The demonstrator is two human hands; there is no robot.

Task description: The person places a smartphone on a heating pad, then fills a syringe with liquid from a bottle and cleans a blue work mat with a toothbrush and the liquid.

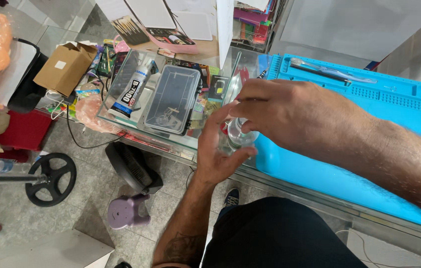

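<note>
Both hands meet at the middle of the view, over the left edge of a blue mat (369, 124) on a glass counter (136, 134). Between them is a small clear bottle (240, 135), round and see-through, most of it hidden by fingers.

The left hand (215, 149) comes up from six o'clock, palm open toward the bottle, thumb and fingers curled narrowly around its lower part so that it cups the bottle from the left and below. The right hand (280, 111) comes in from three o'clock and sits over the top, fingers bent down and pinched close together on the upper end; whether they grip a cap or only the neck cannot be told, as the hand covers that part.

By the look of it the bottle is light and stiff, plastic or thin glass, and smooth enough to slip in a loose grip. The safest hold seems to be around the body, as the left hand has it, with the other hand on the top end only.

At ten o'clock from the hands a clear plastic box (173, 99) lies on the counter, and further that way a glue tube (131, 92). At eleven o'clock, well apart, is a cardboard box (66, 67). A toothbrush (329, 72) lies at the mat's far edge, toward one o'clock. On the floor at seven o'clock stands a purple stool (128, 211).
</note>
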